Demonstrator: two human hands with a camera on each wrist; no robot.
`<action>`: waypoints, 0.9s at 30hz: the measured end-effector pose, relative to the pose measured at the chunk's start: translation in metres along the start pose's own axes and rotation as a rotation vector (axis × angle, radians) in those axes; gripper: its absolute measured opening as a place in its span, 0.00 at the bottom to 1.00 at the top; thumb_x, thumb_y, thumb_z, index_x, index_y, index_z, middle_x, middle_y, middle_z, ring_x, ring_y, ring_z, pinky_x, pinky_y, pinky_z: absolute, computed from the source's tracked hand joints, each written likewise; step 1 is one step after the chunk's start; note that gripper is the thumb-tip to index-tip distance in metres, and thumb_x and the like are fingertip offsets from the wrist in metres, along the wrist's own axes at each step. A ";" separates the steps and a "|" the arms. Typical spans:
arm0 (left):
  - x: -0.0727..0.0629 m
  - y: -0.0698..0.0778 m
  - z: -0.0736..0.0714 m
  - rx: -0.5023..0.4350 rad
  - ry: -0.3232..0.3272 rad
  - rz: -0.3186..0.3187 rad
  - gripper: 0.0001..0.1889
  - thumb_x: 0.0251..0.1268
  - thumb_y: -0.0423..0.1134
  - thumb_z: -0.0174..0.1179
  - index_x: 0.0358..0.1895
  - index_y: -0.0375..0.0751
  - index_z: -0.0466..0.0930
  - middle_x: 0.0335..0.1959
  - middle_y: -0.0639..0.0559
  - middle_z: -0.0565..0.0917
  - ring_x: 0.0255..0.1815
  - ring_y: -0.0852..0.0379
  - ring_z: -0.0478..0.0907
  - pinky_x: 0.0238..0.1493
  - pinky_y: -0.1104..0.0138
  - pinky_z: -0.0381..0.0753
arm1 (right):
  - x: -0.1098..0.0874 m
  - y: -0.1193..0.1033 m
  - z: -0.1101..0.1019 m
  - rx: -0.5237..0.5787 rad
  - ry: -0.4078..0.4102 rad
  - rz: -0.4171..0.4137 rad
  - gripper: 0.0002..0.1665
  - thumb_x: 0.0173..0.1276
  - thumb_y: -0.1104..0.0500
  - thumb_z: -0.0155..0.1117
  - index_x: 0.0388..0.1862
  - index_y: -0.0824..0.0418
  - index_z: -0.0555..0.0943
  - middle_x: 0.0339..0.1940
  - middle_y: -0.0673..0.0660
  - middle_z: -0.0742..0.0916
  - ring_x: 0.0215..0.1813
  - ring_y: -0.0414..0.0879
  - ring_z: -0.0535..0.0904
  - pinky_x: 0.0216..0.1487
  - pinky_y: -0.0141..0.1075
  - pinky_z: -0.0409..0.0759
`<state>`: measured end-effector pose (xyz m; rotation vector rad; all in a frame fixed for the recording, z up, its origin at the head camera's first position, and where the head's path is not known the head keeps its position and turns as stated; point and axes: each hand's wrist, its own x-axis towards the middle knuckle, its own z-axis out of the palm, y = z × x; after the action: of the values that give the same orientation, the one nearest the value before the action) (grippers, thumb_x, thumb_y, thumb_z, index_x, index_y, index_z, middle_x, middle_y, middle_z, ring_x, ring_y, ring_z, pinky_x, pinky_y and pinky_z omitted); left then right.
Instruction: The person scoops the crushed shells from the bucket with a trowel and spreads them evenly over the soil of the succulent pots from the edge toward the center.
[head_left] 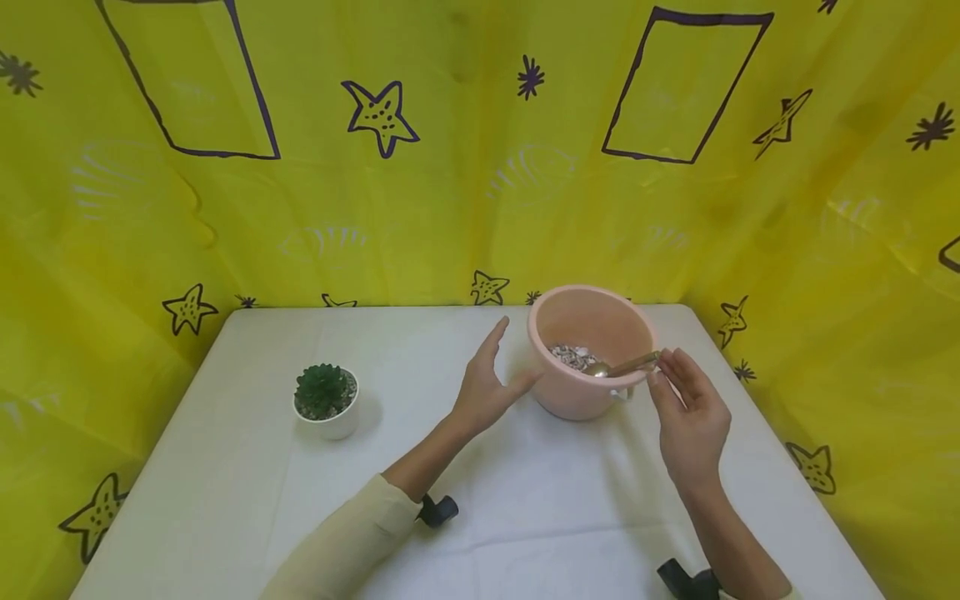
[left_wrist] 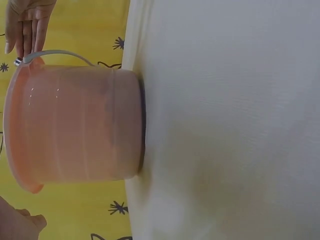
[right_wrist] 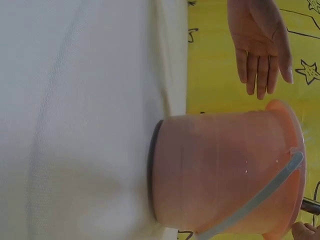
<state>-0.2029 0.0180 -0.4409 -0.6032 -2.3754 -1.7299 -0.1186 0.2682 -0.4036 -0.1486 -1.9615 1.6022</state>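
A pink bucket [head_left: 573, 400] with a pale handle [right_wrist: 255, 200] stands at the back right of the table. Grey and white gravel-like bits [head_left: 572, 357] lie inside it. A metal spoon [head_left: 633, 364] leans over the right side of the rim, its bowl inside. My right hand [head_left: 693, 417] is at the outer end of the spoon; its fingers look straight in the left wrist view, thumb apart from them. Contact with the spoon is hard to judge. To the left of the bucket, my left hand [head_left: 480, 392] is held with fingers spread, holding nothing.
A small green succulent in a white pot [head_left: 327, 408] stands on the left of the white-covered table [head_left: 225, 467]. Yellow curtains [head_left: 450, 192] with drawn stars hang behind and on both sides. A black device [head_left: 437, 510] is strapped at each wrist.
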 end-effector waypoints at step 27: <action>0.018 0.004 0.016 -0.009 -0.071 -0.024 0.52 0.62 0.44 0.76 0.84 0.37 0.53 0.84 0.46 0.57 0.83 0.48 0.55 0.79 0.54 0.59 | 0.029 -0.004 0.001 -0.090 -0.076 0.023 0.27 0.70 0.75 0.67 0.68 0.70 0.80 0.63 0.65 0.86 0.63 0.46 0.84 0.56 0.28 0.81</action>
<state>-0.2156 0.0378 -0.4370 -0.6515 -2.4330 -1.7586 -0.1415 0.2793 -0.3891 -0.1489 -2.0983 1.5554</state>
